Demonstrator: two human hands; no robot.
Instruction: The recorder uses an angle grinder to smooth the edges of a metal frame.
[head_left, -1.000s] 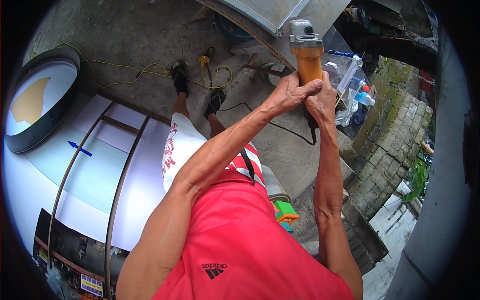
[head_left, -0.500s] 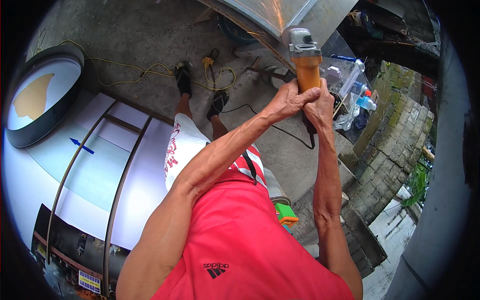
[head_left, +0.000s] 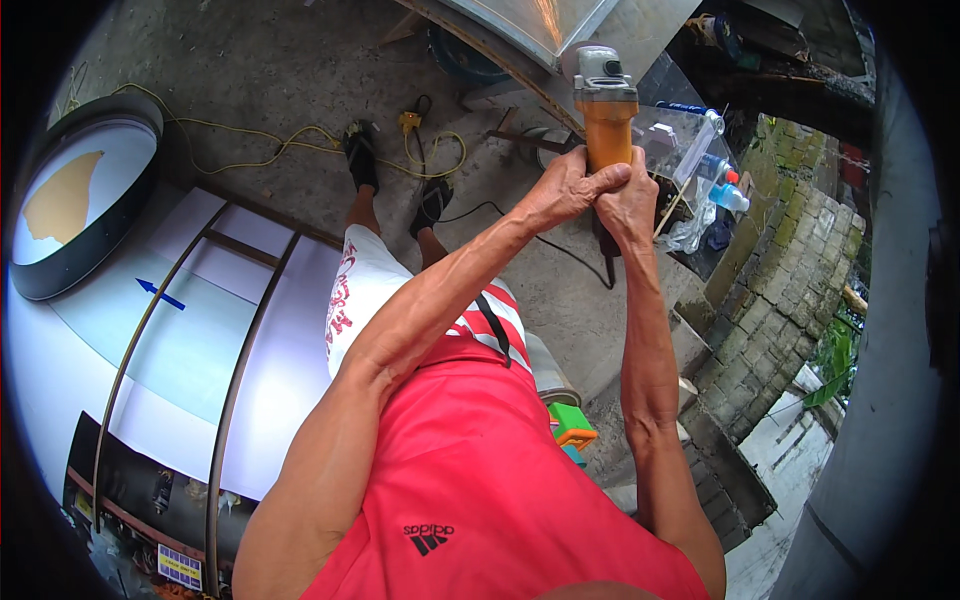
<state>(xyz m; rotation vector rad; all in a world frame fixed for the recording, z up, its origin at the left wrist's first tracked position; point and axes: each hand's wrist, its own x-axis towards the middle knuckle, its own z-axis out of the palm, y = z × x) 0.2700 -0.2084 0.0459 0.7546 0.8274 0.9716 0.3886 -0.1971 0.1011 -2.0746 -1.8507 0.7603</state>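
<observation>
Both hands are wrapped round an orange angle grinder (head_left: 609,135) with a grey metal head. My left hand (head_left: 568,190) closes on the body from the left, its thumb lying across toward the other hand. Just beside it, my right hand (head_left: 628,205) grips the rear part of the body. The disc (head_left: 574,62) is at the edge of a grey metal sheet (head_left: 650,25) on the work table, and orange sparks (head_left: 550,18) fly away from it. A dark power cord (head_left: 572,256) trails from the tool's rear end.
A yellow extension cord (head_left: 290,140) crosses the concrete floor near my feet. To the right, bottles (head_left: 728,197) and clear plastic items stand on a small surface beside a stone block wall (head_left: 770,300). White panels with brown bars (head_left: 200,340) lie left; an oval framed mirror-like piece (head_left: 150,120) rests beyond.
The grinder and both hands have shifted slightly left and up in the picture along the sheet's edge. The spray of sparks looks smaller. The grip is unchanged.
</observation>
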